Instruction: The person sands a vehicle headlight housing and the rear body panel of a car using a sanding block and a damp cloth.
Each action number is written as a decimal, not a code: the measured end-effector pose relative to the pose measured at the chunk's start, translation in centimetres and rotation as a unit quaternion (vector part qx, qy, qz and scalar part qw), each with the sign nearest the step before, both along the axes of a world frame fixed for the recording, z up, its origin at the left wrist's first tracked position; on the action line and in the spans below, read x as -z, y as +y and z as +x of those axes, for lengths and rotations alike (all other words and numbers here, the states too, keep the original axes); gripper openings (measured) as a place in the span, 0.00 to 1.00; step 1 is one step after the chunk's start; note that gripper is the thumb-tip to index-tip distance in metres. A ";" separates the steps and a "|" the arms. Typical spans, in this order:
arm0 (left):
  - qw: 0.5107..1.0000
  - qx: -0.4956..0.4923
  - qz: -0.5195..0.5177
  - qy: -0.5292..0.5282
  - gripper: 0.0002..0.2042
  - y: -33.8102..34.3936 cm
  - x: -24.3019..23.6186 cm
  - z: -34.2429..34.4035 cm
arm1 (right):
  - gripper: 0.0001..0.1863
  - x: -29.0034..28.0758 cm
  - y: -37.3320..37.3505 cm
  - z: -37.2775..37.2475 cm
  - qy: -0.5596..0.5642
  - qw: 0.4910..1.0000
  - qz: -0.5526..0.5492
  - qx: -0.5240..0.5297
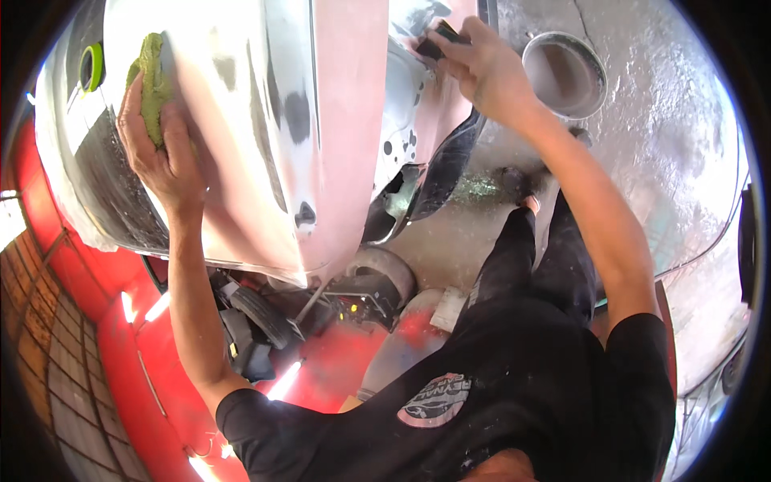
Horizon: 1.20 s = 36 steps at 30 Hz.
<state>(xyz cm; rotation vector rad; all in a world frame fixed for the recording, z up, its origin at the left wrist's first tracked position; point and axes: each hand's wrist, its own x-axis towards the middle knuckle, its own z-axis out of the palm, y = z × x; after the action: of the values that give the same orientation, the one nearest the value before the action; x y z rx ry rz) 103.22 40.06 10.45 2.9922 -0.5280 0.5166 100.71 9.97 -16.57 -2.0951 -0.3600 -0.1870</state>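
My left hand (165, 157) grips a green cloth (151, 92) and rests it on a car body panel (345, 120) at the left. Patches of pink, white, grey and bare dark metal cover this panel. With bent fingers, my right hand (496, 76) holds a small black sanding block (440, 38) against the car's surface near the top middle. The block's underside is hidden. A bright green ring (92, 67) sits on the car to the left of the cloth.
A round bucket (564, 76) with cloudy liquid stands on the wet floor (675, 104), right of my right hand. A torn dark edge (450, 165) hangs off the car. Below the panel are a loose tyre (261, 315) and a black machine (361, 301). A red wall (120, 353) rises at left.
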 end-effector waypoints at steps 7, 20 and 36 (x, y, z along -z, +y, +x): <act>1.000 -0.025 -0.013 0.011 0.23 -0.2 0.3 -0.8 | 0.24 1.1 -0.4 0.0 0.020 0.999 0.042 -0.015; 1.000 0.007 0.003 -0.011 0.22 0.4 0.0 -0.5 | 0.19 -0.2 -0.2 -2.2 0.047 0.998 0.029 -0.020; 1.000 0.005 0.004 -0.009 0.22 0.3 -0.1 -0.4 | 0.19 -1.1 0.2 -1.1 0.027 0.998 0.027 -0.040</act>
<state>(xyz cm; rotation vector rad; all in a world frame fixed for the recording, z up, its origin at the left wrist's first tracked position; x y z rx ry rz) 102.80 40.32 10.53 2.9932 -0.5486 0.5427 99.60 10.14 -15.44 -2.0244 -0.4015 -0.0917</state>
